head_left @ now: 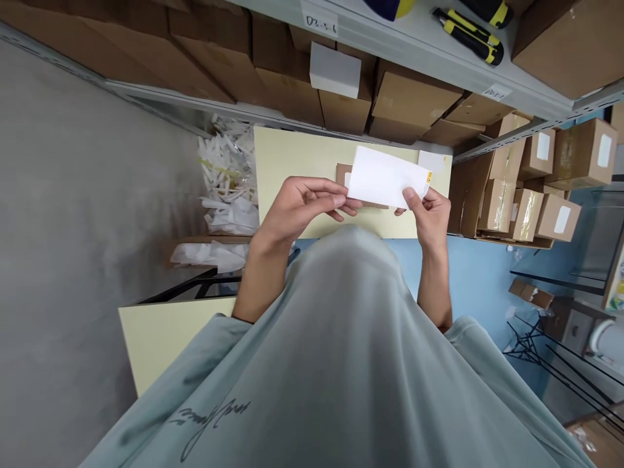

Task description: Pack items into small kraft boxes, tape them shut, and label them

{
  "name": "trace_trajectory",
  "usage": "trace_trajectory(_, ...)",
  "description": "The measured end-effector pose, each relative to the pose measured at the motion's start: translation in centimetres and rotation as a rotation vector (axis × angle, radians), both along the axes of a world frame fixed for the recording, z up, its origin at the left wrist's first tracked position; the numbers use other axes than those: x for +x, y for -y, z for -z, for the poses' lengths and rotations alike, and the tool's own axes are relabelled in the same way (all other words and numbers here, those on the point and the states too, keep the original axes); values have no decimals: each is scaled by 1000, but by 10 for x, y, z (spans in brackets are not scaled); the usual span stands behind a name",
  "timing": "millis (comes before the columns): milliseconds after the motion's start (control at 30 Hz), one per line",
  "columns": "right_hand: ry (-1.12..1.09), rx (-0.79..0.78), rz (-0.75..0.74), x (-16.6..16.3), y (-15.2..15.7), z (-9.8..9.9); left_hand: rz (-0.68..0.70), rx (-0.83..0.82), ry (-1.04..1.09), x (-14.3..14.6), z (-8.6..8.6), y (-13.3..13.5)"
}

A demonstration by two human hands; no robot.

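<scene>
My right hand (428, 211) pinches a white paper sheet (385, 177) at its lower right, thumb on top and fingers behind. The sheet has a small yellow-orange mark at its right end, and I cannot tell whether it is folded or several layers. At the sheet's left edge is my left hand (314, 201), its fingers stretched out and slightly apart. Its fingertips are at the lower left corner; whether they touch it is unclear. Behind the sheet, a small brown cardboard box (342, 171) with a white label lies on the pale yellow table (292, 153), mostly hidden.
Another white paper (433, 161) lies at the table's back right. A metal shelf (414, 55) crosses above, holding utility knives (470, 36); cardboard boxes (414, 94) line up beneath it. Crumpled white packing material (229, 175) is heaped on the left. Labelled cartons (526, 208) stand at right.
</scene>
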State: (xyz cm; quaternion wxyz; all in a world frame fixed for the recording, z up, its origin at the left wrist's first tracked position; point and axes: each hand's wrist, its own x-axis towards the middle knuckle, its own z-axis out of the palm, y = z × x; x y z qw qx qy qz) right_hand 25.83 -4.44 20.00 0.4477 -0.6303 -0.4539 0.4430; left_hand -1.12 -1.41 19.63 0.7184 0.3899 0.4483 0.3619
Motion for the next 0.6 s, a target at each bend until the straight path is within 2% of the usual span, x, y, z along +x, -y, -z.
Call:
trace_trajectory(333, -10, 8, -16, -32, 7, -7, -8, 93, -69, -28, 0, 4)
trace_trajectory(500, 38, -103, -49, -31, -3, 16, -77, 142, -108, -22, -3, 6)
trace_trajectory(600, 219, -43, -35, -34, -6, 24, -121, 199, -132, -14, -1, 7)
